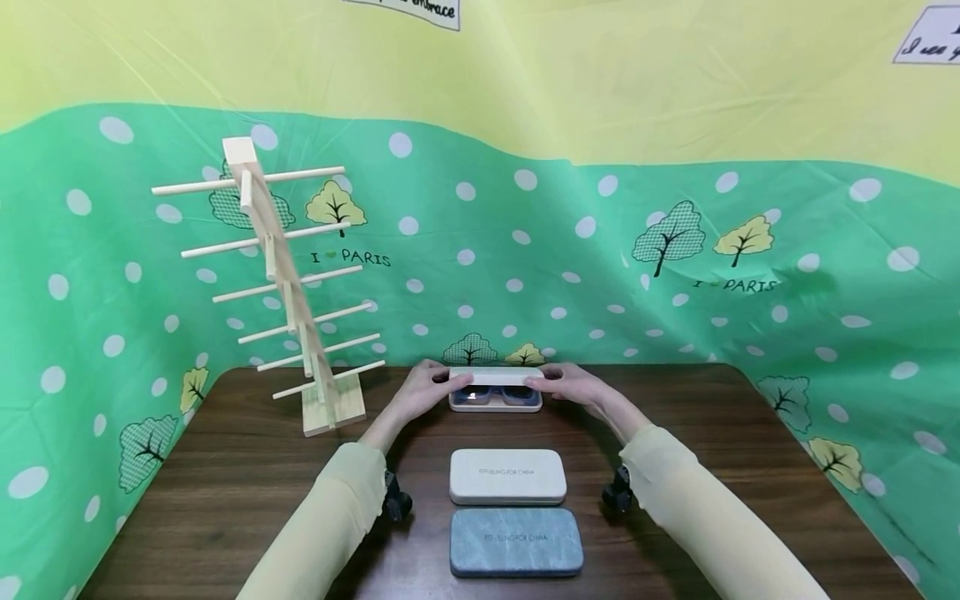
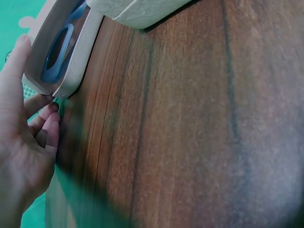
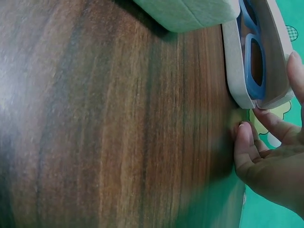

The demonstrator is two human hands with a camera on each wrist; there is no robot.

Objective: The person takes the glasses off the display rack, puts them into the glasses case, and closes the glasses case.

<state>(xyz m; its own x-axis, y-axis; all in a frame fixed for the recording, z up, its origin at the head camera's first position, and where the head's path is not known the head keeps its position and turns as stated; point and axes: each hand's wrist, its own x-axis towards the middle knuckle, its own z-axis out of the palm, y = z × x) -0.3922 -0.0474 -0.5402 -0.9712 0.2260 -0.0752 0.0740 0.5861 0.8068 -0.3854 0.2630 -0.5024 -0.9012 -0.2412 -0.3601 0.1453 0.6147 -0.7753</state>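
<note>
At the table's far edge lies a partly raised pale glasses case (image 1: 495, 376), with blue-framed glasses (image 1: 517, 395) inside. My left hand (image 1: 422, 388) holds its left end, the thumb on the lid and the index finger at the corner. At the opposite end, my right hand (image 1: 579, 388) grips the lid in the same way. The blue frame (image 2: 57, 61) and the case wall (image 2: 76, 76) show in the left wrist view. In the right wrist view the glasses (image 3: 255, 85) sit beneath the tilted lid (image 3: 278, 61).
Nearer to me, a closed white glasses case (image 1: 507, 487) lies in front of a closed blue marbled case (image 1: 516, 554). A wooden peg rack (image 1: 288, 275) stands at the left on the dark wooden table (image 1: 225, 500). Behind hangs a green and yellow cloth (image 1: 570, 275).
</note>
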